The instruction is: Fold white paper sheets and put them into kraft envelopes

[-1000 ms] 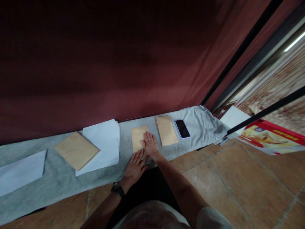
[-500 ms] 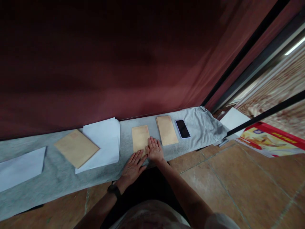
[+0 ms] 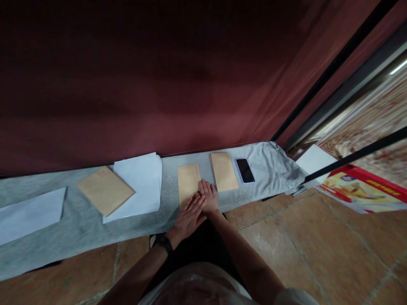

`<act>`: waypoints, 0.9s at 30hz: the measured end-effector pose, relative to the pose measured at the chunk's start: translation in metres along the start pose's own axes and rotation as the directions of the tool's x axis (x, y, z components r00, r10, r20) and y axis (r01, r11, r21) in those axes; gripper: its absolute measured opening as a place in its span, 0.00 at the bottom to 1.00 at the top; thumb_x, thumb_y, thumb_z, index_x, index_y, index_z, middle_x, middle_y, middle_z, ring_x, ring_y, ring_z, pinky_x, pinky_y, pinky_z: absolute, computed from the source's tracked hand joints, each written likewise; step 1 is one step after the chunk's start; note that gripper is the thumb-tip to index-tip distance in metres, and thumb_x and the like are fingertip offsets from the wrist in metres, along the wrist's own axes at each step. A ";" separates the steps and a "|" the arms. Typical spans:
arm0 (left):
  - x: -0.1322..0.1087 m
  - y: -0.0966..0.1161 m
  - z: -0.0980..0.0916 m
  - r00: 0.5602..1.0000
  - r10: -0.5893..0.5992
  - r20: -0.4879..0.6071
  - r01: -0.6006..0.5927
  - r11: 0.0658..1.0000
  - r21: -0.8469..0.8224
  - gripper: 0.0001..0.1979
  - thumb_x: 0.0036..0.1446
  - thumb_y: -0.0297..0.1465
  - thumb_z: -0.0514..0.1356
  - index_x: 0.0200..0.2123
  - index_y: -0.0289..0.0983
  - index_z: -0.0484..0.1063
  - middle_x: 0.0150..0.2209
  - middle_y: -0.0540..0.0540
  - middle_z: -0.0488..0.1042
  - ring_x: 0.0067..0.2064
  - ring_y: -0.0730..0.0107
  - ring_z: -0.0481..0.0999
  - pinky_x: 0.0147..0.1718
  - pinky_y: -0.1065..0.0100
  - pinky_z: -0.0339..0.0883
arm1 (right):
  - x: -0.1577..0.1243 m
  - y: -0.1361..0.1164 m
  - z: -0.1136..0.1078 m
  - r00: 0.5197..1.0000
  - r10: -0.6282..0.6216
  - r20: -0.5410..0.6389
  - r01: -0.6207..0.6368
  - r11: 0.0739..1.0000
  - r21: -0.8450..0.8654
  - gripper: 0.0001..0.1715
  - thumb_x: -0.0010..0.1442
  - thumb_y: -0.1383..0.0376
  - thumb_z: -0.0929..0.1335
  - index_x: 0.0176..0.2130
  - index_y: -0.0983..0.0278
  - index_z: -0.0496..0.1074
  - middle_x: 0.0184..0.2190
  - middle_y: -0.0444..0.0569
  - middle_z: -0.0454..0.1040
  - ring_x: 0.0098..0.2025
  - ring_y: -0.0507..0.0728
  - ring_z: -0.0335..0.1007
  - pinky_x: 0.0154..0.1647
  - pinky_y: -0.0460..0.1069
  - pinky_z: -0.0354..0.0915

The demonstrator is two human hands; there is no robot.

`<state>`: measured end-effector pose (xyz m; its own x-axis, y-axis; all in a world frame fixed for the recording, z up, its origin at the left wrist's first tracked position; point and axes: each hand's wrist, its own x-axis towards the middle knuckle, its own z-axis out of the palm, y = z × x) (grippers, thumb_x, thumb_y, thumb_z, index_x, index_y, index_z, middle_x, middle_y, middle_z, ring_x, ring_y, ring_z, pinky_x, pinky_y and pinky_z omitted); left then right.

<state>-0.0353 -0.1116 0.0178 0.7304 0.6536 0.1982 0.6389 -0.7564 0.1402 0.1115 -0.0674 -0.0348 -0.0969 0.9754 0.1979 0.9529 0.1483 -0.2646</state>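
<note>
A tan paper envelope lies flat on the grey cloth in front of me, its lower right part under my hands. My left hand, with a dark band at the wrist, lies open with fingers stretched out, reaching against my right hand. Flat at the envelope's lower right edge rests my right hand, fingers extended and partly covered by the left fingertips. Just to the right is a small stack of tan envelopes. Whether the front envelope's lower edge is folded is hidden.
A phone lies right of the stack. To the left, more tan envelopes overlap white paper sheets, with another white sheet farther left. A dark red curtain hangs behind; a printed box is at right.
My left hand has slid right and slightly up from the envelope's lower edge, and its fingers now overlap my right hand. The right hand has stayed near the same corner.
</note>
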 end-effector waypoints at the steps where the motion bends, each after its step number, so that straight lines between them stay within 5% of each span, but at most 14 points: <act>1: -0.001 -0.002 0.000 1.000 0.004 0.002 -0.004 1.000 0.005 0.32 0.70 0.44 0.48 0.72 0.38 0.51 0.71 0.42 0.56 0.72 0.59 0.53 0.71 0.53 0.46 | 0.000 -0.001 -0.001 1.000 0.004 0.001 -0.004 1.000 0.007 0.34 0.72 0.61 0.58 0.73 0.65 0.48 0.72 0.56 0.54 0.71 0.64 0.53 0.71 0.63 0.47; 5: -0.006 -0.014 0.005 0.999 -0.033 0.009 0.033 0.999 0.023 0.33 0.70 0.45 0.47 0.72 0.37 0.50 0.71 0.42 0.56 0.73 0.60 0.52 0.71 0.53 0.45 | -0.001 -0.003 -0.008 1.000 0.016 -0.007 -0.016 1.000 0.024 0.33 0.72 0.61 0.58 0.72 0.65 0.52 0.72 0.55 0.54 0.72 0.63 0.52 0.71 0.61 0.46; 11: -0.018 -0.049 0.011 0.967 -0.253 -0.026 0.254 0.967 0.025 0.32 0.71 0.42 0.44 0.72 0.32 0.49 0.71 0.37 0.56 0.73 0.57 0.52 0.69 0.51 0.50 | -0.003 -0.006 -0.019 0.999 0.040 -0.025 -0.038 0.997 0.072 0.33 0.72 0.58 0.58 0.70 0.68 0.57 0.70 0.55 0.59 0.71 0.62 0.53 0.72 0.60 0.44; 20: 0.073 -0.054 0.019 0.950 -0.307 0.058 0.310 0.949 -0.053 0.31 0.72 0.40 0.39 0.69 0.27 0.56 0.71 0.35 0.56 0.73 0.57 0.52 0.70 0.53 0.50 | -0.004 -0.011 -0.029 1.000 0.016 0.008 -0.016 0.999 0.046 0.33 0.71 0.61 0.59 0.70 0.69 0.56 0.69 0.58 0.60 0.72 0.63 0.51 0.72 0.61 0.42; 27: 0.077 -0.073 0.028 0.948 -0.318 0.012 0.317 0.948 0.039 0.31 0.72 0.42 0.41 0.71 0.31 0.52 0.73 0.40 0.51 0.74 0.59 0.45 0.71 0.52 0.41 | -0.003 -0.012 -0.031 1.000 0.019 -0.017 -0.018 0.999 0.051 0.31 0.70 0.59 0.61 0.67 0.69 0.61 0.68 0.58 0.63 0.70 0.63 0.55 0.72 0.60 0.45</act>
<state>-0.0190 -0.0054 -0.0039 0.4924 0.8603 0.1317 0.8463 -0.5086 0.1583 0.1091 -0.0767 -0.0033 -0.0739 0.9752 0.2087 0.9386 0.1387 -0.3160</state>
